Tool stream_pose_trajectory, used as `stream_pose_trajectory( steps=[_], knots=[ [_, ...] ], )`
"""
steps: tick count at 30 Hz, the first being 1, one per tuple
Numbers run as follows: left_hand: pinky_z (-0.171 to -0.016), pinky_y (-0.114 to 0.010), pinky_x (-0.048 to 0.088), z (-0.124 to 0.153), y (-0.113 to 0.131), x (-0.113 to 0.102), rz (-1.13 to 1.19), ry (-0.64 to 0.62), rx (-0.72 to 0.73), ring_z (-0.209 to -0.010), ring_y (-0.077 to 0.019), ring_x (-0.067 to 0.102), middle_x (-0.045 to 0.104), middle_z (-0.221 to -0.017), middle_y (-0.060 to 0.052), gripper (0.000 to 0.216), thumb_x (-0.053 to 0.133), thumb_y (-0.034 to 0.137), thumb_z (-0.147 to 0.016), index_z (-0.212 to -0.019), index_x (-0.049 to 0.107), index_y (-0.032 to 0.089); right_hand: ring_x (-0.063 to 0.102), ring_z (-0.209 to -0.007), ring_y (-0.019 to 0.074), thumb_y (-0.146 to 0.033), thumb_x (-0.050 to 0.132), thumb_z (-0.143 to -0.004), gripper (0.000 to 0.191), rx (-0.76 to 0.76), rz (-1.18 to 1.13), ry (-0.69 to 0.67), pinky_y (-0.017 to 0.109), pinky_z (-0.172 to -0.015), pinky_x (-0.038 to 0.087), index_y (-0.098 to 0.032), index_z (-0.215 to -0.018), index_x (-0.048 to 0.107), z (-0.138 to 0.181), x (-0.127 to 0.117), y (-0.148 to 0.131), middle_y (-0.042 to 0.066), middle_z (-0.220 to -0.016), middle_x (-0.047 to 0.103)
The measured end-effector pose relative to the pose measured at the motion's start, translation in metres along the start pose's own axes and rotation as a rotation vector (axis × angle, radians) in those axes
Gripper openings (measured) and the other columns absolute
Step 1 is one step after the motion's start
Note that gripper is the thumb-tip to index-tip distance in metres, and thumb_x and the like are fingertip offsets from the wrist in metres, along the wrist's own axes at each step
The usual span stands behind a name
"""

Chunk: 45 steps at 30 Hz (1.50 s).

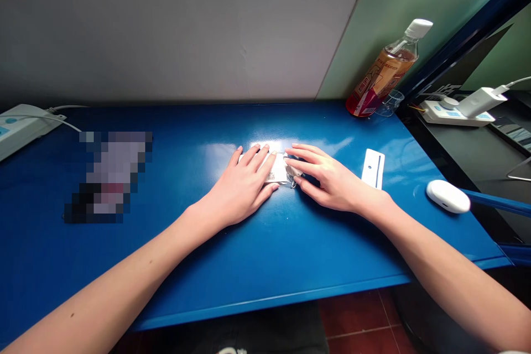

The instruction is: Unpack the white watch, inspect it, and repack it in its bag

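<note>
A small white packet (274,170) with a printed code lies on the blue desk, and a crinkled clear plastic end (290,175) shows at its right side. My left hand (244,185) rests flat over the packet's left part, fingers stretched and slightly spread, hiding much of it. From the other side, my right hand (327,174) reaches in with its fingers apart, the tips at the clear plastic end. A small dark beaded bit (293,184) is by its thumb; I cannot make out what it is. Beyond the right wrist is a white slotted card-like piece (372,168).
A white rounded case (448,196) sits near the right edge of the blue desk (265,265). A drink bottle (385,69) leans at the back right beside a clear cup (390,104). Power strips (25,127) are at both sides; a pixelated object (112,177) lies left.
</note>
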<state>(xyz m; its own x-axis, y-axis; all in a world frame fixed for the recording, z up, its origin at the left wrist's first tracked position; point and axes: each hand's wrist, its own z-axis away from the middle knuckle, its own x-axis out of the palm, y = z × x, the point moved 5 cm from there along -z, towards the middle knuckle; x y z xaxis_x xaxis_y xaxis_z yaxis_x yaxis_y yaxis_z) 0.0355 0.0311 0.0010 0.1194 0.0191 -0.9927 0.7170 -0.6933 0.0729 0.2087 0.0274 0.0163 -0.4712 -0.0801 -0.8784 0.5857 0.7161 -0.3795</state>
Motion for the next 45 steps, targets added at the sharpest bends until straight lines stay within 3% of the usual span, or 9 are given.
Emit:
stream_pose_trajectory(
  steps=[5, 13, 19, 24, 27, 35, 40, 45],
  knots=[
    [-0.118, -0.059, 0.026, 0.000, 0.000, 0.000, -0.017, -0.004, 0.015, -0.146, -0.0380, 0.034, 0.040, -0.157, -0.021, 0.060, 0.038, 0.043, -0.105, -0.152, 0.038, 0.007, 0.044, -0.143, 0.0341, -0.023, 0.054, -0.096, 0.032, -0.006, -0.008, -0.032, 0.056, -0.113, 0.045, -0.012, -0.124, 0.065, -0.001, 0.000, -0.002, 0.019, -0.142, 0.059],
    [-0.117, -0.058, 0.028, -0.001, 0.001, 0.001, -0.042, -0.004, 0.019, -0.145, -0.0372, 0.037, 0.042, -0.156, -0.021, 0.058, 0.036, 0.043, -0.105, -0.151, 0.040, 0.008, 0.045, -0.143, 0.0329, -0.027, 0.055, -0.097, 0.028, -0.015, -0.083, -0.018, 0.056, -0.112, 0.047, -0.017, -0.121, 0.066, -0.004, -0.001, -0.008, 0.016, -0.143, 0.060],
    [-0.116, -0.059, 0.028, -0.002, 0.001, 0.001, -0.028, -0.003, 0.012, -0.144, -0.0374, 0.037, 0.042, -0.155, -0.021, 0.056, 0.036, 0.042, -0.105, -0.151, 0.041, 0.009, 0.040, -0.146, 0.0347, -0.028, 0.057, -0.095, 0.035, -0.031, -0.027, -0.024, 0.057, -0.114, 0.045, -0.015, -0.128, 0.062, -0.001, 0.004, -0.010, 0.019, -0.145, 0.057],
    [-0.116, -0.059, 0.028, -0.002, 0.001, 0.002, -0.040, -0.012, 0.010, -0.143, -0.0381, 0.038, 0.041, -0.156, -0.022, 0.056, 0.035, 0.041, -0.105, -0.151, 0.040, 0.008, 0.036, -0.148, 0.0352, -0.032, 0.058, -0.095, 0.040, -0.081, 0.068, 0.010, 0.057, -0.115, 0.043, -0.012, -0.131, 0.058, 0.001, 0.006, -0.009, 0.024, -0.157, 0.040],
    [-0.116, -0.059, 0.027, -0.002, 0.002, 0.001, -0.039, -0.011, 0.011, -0.143, -0.0384, 0.038, 0.042, -0.156, -0.022, 0.056, 0.035, 0.040, -0.105, -0.151, 0.040, 0.007, 0.037, -0.147, 0.0353, -0.033, 0.057, -0.096, 0.037, -0.091, 0.128, 0.006, 0.054, -0.116, 0.043, -0.009, -0.125, 0.061, -0.001, 0.005, -0.011, 0.027, -0.158, 0.037],
    [-0.116, -0.061, 0.028, -0.002, 0.002, 0.001, -0.011, 0.005, 0.009, -0.143, -0.0382, 0.038, 0.044, -0.154, -0.022, 0.055, 0.036, 0.040, -0.105, -0.150, 0.042, 0.008, 0.044, -0.143, 0.0369, -0.030, 0.056, -0.095, 0.035, -0.108, 0.108, 0.043, 0.058, -0.112, 0.046, -0.011, -0.124, 0.062, -0.005, 0.006, -0.017, 0.025, -0.154, 0.044],
    [-0.116, -0.059, 0.028, -0.002, 0.001, 0.001, -0.029, 0.004, 0.009, -0.143, -0.0385, 0.038, 0.043, -0.154, -0.021, 0.057, 0.035, 0.043, -0.105, -0.150, 0.041, 0.008, 0.049, -0.139, 0.0325, -0.027, 0.051, -0.098, 0.030, -0.025, 0.082, 0.077, 0.056, -0.110, 0.048, -0.018, -0.122, 0.067, -0.003, 0.003, -0.005, 0.018, -0.147, 0.054],
    [-0.117, -0.058, 0.028, -0.003, 0.000, 0.001, -0.019, -0.021, -0.003, -0.143, -0.0383, 0.038, 0.041, -0.156, -0.022, 0.056, 0.036, 0.039, -0.105, -0.150, 0.041, 0.006, 0.057, -0.129, 0.0330, -0.017, 0.047, -0.097, 0.032, 0.041, 0.110, 0.121, 0.055, -0.107, 0.049, -0.012, -0.123, 0.066, -0.004, -0.003, 0.010, 0.019, -0.132, 0.067]
  ],
)
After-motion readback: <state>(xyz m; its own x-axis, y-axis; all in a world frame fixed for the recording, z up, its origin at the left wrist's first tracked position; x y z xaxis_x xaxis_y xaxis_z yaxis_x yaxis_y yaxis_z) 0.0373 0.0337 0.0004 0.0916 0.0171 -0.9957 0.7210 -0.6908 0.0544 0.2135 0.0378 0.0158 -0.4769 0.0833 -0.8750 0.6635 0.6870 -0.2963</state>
